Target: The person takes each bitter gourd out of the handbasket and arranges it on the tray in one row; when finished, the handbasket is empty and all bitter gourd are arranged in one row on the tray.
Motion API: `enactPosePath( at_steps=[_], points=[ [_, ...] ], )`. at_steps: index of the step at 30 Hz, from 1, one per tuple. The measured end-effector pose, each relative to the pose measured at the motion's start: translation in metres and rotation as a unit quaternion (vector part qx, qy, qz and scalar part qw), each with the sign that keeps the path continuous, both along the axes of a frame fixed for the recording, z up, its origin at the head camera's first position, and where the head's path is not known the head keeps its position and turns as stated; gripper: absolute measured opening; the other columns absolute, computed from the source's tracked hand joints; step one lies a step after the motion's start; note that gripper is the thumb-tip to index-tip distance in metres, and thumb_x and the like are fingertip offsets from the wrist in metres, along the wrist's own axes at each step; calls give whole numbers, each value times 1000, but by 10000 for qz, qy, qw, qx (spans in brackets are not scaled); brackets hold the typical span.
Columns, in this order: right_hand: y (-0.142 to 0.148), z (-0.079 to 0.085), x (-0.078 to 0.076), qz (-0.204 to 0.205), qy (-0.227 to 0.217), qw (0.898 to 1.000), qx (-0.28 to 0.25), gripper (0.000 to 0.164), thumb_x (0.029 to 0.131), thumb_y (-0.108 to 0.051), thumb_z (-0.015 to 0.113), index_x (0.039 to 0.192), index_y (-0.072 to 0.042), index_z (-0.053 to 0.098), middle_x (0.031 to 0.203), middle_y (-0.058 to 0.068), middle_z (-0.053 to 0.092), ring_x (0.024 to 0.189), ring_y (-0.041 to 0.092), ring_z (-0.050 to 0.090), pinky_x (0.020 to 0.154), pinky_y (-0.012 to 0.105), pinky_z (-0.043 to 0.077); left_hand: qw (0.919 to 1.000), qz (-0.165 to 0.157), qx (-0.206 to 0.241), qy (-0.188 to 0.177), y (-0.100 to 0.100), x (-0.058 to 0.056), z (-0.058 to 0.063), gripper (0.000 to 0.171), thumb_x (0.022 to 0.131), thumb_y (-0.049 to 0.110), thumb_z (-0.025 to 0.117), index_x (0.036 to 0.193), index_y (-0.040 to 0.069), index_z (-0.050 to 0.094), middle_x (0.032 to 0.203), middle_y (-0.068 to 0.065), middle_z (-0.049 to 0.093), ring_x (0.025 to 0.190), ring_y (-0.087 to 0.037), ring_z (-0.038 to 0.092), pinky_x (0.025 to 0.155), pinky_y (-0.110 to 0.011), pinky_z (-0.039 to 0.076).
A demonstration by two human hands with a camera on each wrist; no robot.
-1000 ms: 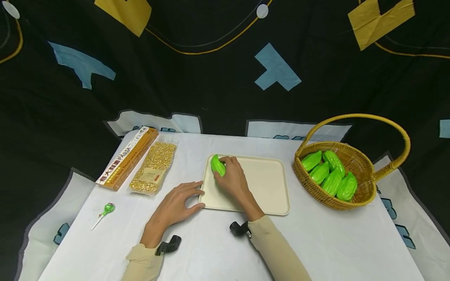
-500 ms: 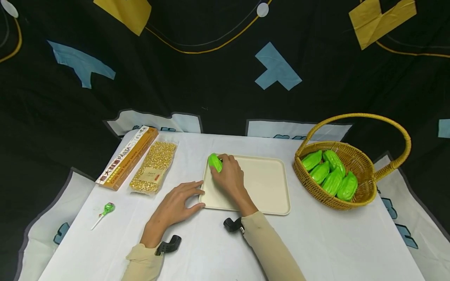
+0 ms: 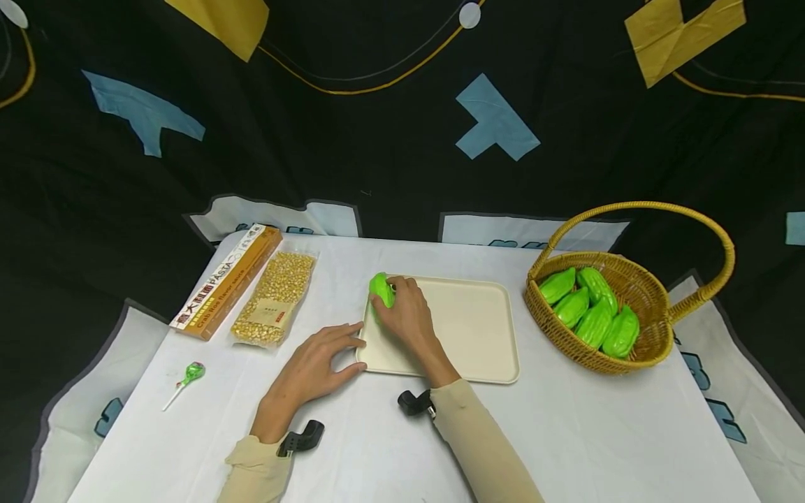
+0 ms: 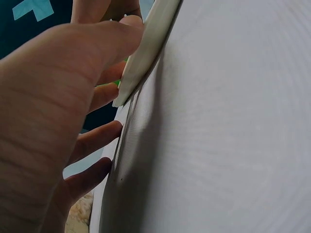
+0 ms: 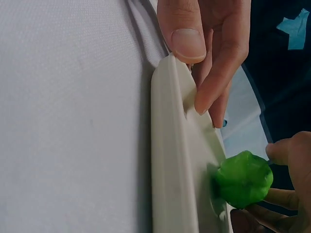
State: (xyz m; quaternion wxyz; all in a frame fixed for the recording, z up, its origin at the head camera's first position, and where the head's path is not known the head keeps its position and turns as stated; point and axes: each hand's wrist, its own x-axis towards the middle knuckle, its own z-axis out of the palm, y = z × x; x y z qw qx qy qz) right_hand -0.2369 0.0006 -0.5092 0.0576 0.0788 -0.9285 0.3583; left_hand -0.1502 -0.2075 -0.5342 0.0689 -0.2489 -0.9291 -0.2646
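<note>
A bright green, ribbed star fruit is at the far left corner of the cream tray. My right hand grips it from the right, thumb on the near side. In the right wrist view the star fruit shows its lobed end, close over the tray floor, with fingers around its far part. My left hand lies by the tray's left edge, fingers spread and thumb at the near left corner. The left wrist view shows its thumb against the tray's outer wall.
To the right stands a wicker basket with a tall handle, holding several more green star fruits. Left of the tray lie a bag of corn kernels, a pasta box and a green lollipop. A black curtain hangs behind the table.
My right hand has moved slightly left with the star fruit, nearer the tray's far left corner, and the fruit has turned a little. My left hand has stayed put.
</note>
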Motion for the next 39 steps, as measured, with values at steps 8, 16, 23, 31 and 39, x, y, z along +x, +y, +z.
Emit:
enactPosePath(
  at_steps=[8,16,23,31,39],
  points=[
    [3,-2,1,74,-31,9996,-263,51,103,-35,70,140,0,65,129,20,67,116,38,69,99,51,59,10000,-27,-34,30,0,0,-1,38,93,40,86,124,19,79,155,-3,62,142,-29,58,120,-50,46],
    [13,0,2,109,-5,9999,-134,51,104,-37,69,141,-2,65,132,18,68,122,37,67,103,52,58,9997,-61,10,226,2,0,-2,40,90,37,89,123,17,80,153,-4,64,140,-31,60,118,-51,48],
    [32,5,0,242,-90,9994,-244,49,106,-37,66,143,-4,63,129,17,70,116,33,69,96,49,59,9997,-71,-20,241,3,-1,-3,41,90,38,89,124,17,80,153,-2,64,141,-30,60,118,-51,48],
    [54,18,-1,283,-36,9987,-425,48,106,-33,69,143,-5,63,130,16,70,120,33,70,100,48,59,9998,-61,37,201,1,0,-2,41,90,37,89,124,15,80,152,-3,65,141,-32,60,117,-53,49],
    [76,37,3,150,116,9990,-398,49,102,-29,74,144,-6,63,134,15,69,124,34,68,103,50,57,9996,-26,65,261,1,0,-2,42,89,35,91,123,14,80,151,-5,65,140,-33,60,116,-53,49]
  ],
)
